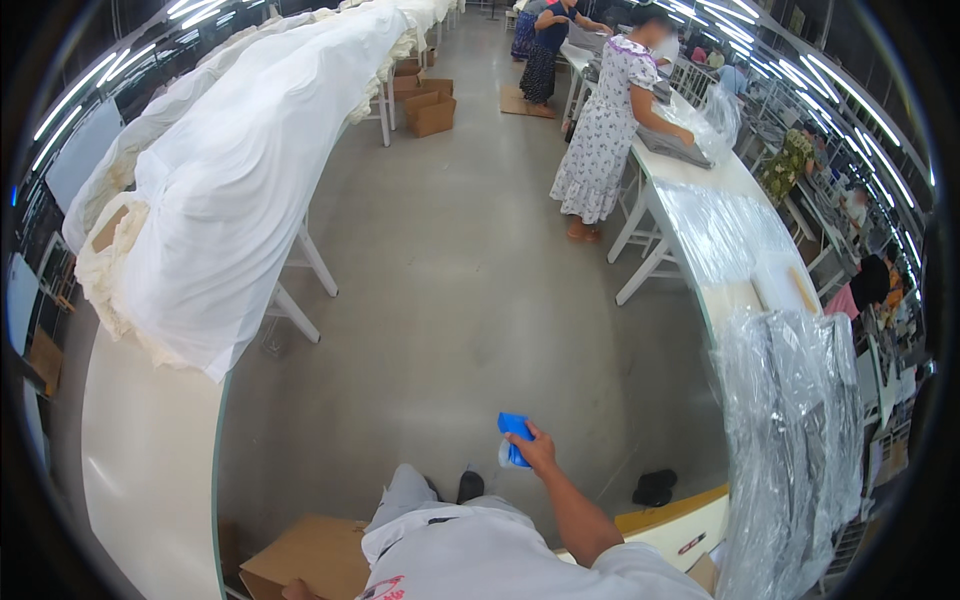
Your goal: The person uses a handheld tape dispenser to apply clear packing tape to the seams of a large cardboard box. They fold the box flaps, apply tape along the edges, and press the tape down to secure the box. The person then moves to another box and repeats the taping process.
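Held out over the floor, my right hand (534, 448) grips a blue folded packet or cloth (516, 439), which has a pale, translucent part at its lower edge. My left hand (298, 590) shows only in part at the bottom edge of the view, beside an open cardboard box (311, 555); whether it touches the box or holds something cannot be told. At my right, clear plastic-wrapped grey goods (795, 442) lie on a long white table (731, 300).
A white cloth (225, 187) covers piled cream fabric on the left table (150, 450). Black shoes (655, 487) and a white board or drawer with a small red tool stand low at right. A person in a patterned dress (600, 142) handles grey garments; cardboard boxes (430, 112) sit further off.
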### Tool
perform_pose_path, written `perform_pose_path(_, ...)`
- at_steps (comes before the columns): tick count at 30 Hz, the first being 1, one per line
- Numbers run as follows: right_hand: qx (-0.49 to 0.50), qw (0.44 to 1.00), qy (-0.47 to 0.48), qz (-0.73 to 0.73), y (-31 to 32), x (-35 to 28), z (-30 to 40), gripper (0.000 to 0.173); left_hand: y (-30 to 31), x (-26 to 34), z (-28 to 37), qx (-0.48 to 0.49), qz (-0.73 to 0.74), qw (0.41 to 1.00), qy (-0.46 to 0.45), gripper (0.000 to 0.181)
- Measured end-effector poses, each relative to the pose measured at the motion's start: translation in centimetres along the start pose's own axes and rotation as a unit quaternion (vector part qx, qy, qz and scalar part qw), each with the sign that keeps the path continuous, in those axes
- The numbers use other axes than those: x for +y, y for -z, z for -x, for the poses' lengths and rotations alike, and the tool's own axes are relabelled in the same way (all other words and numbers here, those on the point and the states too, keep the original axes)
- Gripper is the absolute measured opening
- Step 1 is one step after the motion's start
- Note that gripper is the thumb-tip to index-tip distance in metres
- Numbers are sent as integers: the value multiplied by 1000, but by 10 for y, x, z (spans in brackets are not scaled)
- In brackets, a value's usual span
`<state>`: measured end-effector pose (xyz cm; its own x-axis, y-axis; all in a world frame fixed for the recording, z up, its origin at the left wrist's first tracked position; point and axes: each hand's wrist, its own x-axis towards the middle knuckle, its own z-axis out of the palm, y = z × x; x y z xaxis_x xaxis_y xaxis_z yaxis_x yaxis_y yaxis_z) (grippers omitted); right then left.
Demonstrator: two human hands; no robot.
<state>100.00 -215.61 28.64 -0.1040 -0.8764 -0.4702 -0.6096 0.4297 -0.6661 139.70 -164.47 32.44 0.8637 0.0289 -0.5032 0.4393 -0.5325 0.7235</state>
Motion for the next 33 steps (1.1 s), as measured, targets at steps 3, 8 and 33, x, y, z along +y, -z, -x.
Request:
perform_pose_path(3,2,1000,-23,9,9,-7,-44,92,-52,7,-43,-11,34,997,-62,47)
perform_pose_path(8,55,996,-65,-9,13,-16,-91,90,-170,66,-133,109,-4,993,40,42)
perform_pose_path(33,88,989,-85,86,85,-146,-159,78,-676,560,-151,24,29,959,-280,47)
